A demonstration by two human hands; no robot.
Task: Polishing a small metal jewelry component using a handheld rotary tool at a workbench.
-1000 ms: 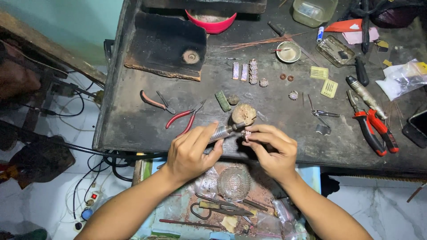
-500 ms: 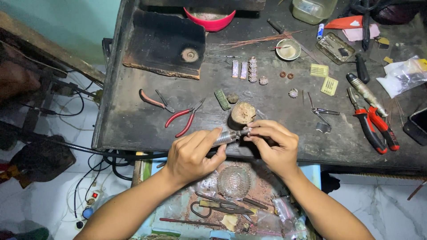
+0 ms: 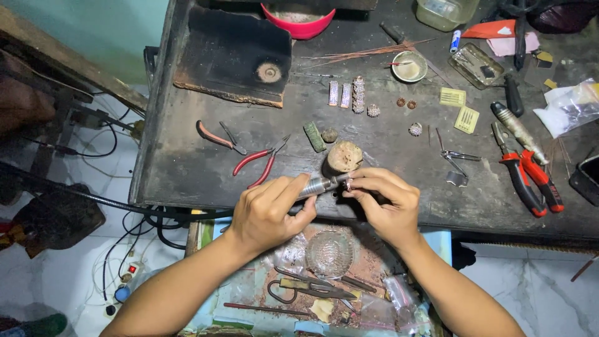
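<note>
1. Dark, scuffed metal workbench (image 3: pixel 187 181) across the upper view, crowded with tools; below its front edge, an open drawer tray (image 3: pixel 249 293) of scraps and a ribbed clear glass dish (image 3: pixel 329 253).
2. Charred black square block (image 3: pixel 234 53) at the bench's far left; red-handled pliers (image 3: pixel 256 163) lying nearer, just left of the hands.
3. Left hand (image 3: pixel 268 209) at the bench's front edge, fingers closed round a slim silver metal handpiece (image 3: pixel 318 185), thumb laid along its top, tip pointing right.
4. Right hand (image 3: pixel 384 200) just beside it, fingertips pinched shut on a tiny pale metal piece (image 3: pixel 348 184), too small to make out further.
5. Round, worn wooden stump (image 3: pixel 344 156) standing directly behind the spot where tool tip and piece meet.
6. Step in hand, by the look of it: working the pinched piece with the handpiece tip, held at the bench edge.
7. Calls next for a steady pinch and light, even pressure at the tip.
8. Against the earlier pictures: scarcely any change; both hands at the same spot, the same grips kept, the bench tools unmoved.
</note>
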